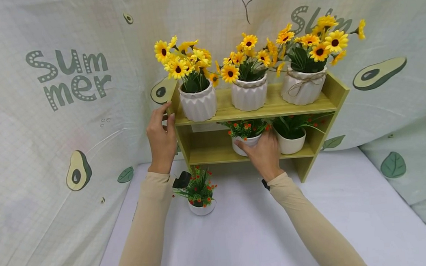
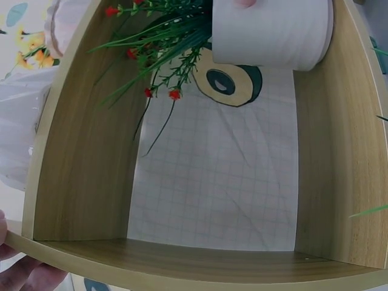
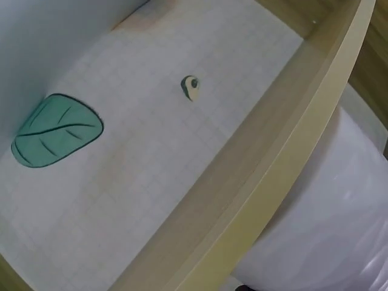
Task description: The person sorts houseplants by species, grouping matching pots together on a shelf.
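My right hand [image 1: 266, 153] grips a white pot [image 1: 240, 146] of green plants with small red flowers on the lower shelf, its thumb across the front. Part of that white pot [image 2: 273, 33] shows at the top of the left wrist view, with a fingertip on it. My left hand [image 1: 162, 138] holds the left side panel of the two-tier wooden shelf [image 1: 214, 151] near its top. In the left wrist view, fingers [image 2: 36, 276] bend around the panel's edge. The right wrist view shows a wooden board [image 3: 267, 182] but not the right fingers.
Another white pot [image 1: 291, 143] stands right of the gripped one. Three white pots of yellow flowers, left [image 1: 198, 104], middle [image 1: 249, 95] and right [image 1: 303, 87], line the upper shelf. A smaller red-flowered pot [image 1: 202, 209] stands on the white table [image 1: 241, 237], near the left forearm.
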A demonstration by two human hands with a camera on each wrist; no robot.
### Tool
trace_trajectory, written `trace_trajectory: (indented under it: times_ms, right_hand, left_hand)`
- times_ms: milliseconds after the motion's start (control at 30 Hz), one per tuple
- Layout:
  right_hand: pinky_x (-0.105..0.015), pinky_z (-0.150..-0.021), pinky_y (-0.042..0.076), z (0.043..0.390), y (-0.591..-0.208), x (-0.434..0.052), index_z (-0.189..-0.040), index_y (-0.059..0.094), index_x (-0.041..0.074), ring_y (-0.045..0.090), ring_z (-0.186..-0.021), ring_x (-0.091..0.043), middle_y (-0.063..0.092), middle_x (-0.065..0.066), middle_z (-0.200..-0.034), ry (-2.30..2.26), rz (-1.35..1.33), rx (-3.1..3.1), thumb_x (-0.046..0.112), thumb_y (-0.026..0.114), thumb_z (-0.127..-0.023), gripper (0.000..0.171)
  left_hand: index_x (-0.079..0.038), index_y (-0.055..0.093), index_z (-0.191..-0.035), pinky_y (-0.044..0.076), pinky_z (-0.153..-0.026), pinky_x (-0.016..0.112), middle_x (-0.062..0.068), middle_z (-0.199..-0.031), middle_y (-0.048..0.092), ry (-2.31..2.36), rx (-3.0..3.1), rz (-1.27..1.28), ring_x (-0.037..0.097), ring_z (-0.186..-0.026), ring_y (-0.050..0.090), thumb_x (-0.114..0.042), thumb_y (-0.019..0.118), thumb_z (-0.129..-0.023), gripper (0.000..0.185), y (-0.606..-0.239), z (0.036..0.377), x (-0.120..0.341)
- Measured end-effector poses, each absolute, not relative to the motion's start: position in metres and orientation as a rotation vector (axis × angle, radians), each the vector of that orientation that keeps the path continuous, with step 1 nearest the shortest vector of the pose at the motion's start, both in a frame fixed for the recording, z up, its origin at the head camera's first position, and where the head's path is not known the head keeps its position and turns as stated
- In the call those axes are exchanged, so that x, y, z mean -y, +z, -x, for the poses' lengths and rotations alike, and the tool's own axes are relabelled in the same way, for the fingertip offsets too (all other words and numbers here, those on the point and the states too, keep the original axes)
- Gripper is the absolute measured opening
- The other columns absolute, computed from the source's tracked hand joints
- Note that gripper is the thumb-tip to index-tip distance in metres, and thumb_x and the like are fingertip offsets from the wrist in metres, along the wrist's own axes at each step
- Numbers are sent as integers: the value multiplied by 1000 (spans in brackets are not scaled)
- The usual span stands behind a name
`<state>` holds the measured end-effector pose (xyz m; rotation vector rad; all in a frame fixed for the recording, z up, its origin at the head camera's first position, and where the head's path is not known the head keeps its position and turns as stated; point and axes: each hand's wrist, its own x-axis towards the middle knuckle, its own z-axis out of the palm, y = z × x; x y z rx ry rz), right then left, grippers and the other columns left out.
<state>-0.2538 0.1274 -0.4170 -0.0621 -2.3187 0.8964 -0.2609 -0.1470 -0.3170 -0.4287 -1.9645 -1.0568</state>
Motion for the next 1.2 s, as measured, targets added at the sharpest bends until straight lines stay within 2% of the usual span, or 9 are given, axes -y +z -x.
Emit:
trace_trajectory:
  times_ms: [167, 367, 600, 867, 1200]
  right_hand:
    - [-59, -107, 46, 245, -418, -127, -148, 43, -8, 57, -122, -49, 57, -30, -133, 933, 52, 2330, 56, 92, -76, 108]
    - [-61, -110, 44, 208, -437, -120, -155, 36, -10, 47, -135, -47, 39, -32, -150, 951, -42, 2217, 39, 93, -82, 105]
    - [-58, -103, 47, 165, -473, -101, -142, 49, -12, 53, -126, -46, 51, -30, -139, 937, -246, 2129, 24, 96, -78, 88]
    - [-55, -105, 50, 140, -508, -73, -141, 54, -7, 60, -126, -40, 59, -23, -137, 958, -422, 2333, 27, 96, -79, 82]
    - [-56, -116, 42, 142, -534, -43, -154, 42, -5, 48, -144, -41, 49, -23, -156, 1330, -458, 2653, 27, 92, -85, 91]
  left_hand:
    - [2, 66, -138, 55, -73, 41, 23, -123, 69, -1058, 1966, 425, 38, -105, 70, -11, 60, -108, 32, -316, 260, 146]
    - [1, 66, -138, 55, -74, 41, 23, -123, 69, -1057, 1966, 418, 38, -105, 70, -9, 61, -108, 32, -317, 260, 146]
    - [2, 66, -137, 54, -73, 37, 22, -123, 69, -1057, 1951, 435, 37, -104, 70, -10, 61, -108, 32, -317, 261, 147]
    - [1, 66, -137, 54, -73, 34, 22, -124, 69, -1051, 1962, 434, 36, -104, 70, -11, 61, -108, 32, -317, 261, 148]
    - [1, 66, -137, 54, -73, 33, 22, -124, 69, -1052, 1962, 432, 36, -104, 70, -11, 61, -108, 32, -316, 261, 148]
